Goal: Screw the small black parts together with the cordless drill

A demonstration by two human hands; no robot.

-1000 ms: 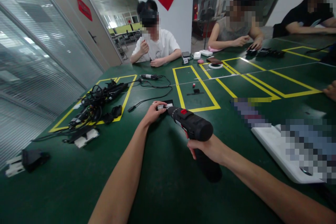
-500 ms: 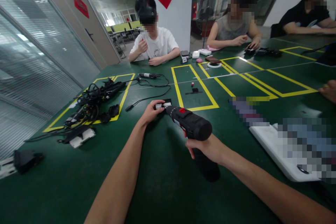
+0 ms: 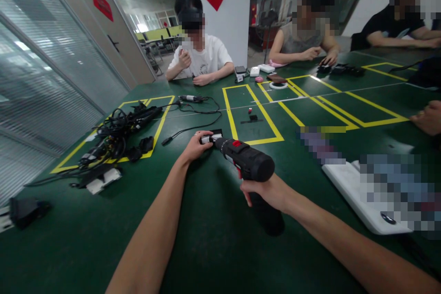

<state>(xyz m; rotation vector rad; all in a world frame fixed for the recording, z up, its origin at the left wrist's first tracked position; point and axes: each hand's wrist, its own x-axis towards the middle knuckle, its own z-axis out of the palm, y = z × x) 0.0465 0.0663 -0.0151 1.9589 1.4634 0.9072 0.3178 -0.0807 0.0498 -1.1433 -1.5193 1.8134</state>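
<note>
My right hand (image 3: pixel 263 188) is closed round the handle of a black cordless drill (image 3: pixel 248 158) with a red switch on top. The drill lies level, its chuck pointing away and to the left. At the chuck's tip is a small black-and-white part (image 3: pixel 212 138) on the table. My left hand (image 3: pixel 196 148) grips that part from the left, with thumb and fingers on its near and far sides. Whether the bit touches a screw is too small to tell.
Tangled black cables (image 3: pixel 120 133) lie in a yellow-taped area at left. A loose cable plug (image 3: pixel 167 140) lies beyond my left hand. A white device (image 3: pixel 347 193) is at right. Tiny black pieces (image 3: pixel 253 118) lie inside a taped rectangle. Co-workers sit across the table.
The whole view has shifted slightly, so everything appears a little further left. Both hands, the drill and the small part keep the same places relative to each other.
</note>
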